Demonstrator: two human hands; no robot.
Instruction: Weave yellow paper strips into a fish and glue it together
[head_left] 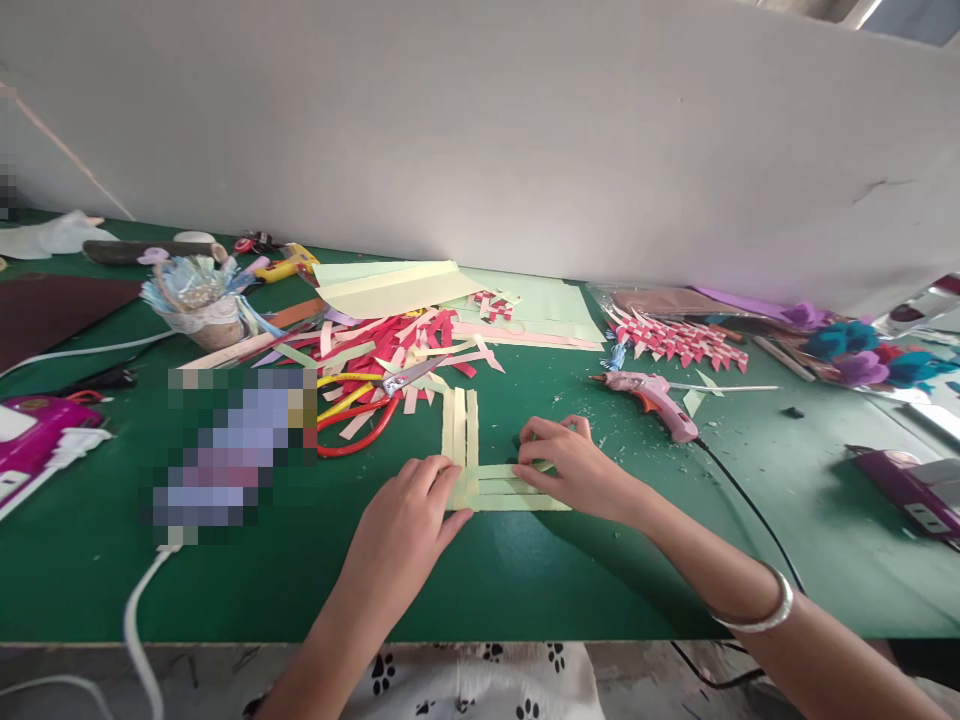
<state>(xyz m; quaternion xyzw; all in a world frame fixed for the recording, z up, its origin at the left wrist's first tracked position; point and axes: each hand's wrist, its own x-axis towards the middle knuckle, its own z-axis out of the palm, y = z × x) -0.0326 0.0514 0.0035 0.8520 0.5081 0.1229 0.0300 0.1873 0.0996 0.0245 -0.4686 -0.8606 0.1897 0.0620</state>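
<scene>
Pale yellow paper strips (460,425) and light green paper strips (517,502) are crossed at a corner, laid on the desk (570,590) near its front edge. The crossing is held down by the fingertips and thumb of the left hand (409,510); whether it is also gripped cannot be told. Farther along, a green strip appears pinched by the curled fingers of the right hand (574,465). The crossing should be kept pinned, the strips squared and snugged edge to edge, and any pull kept gentle, since thin paper may crease.

Scissors (391,384) and pink glue gun (656,396) flank a passage.
</scene>
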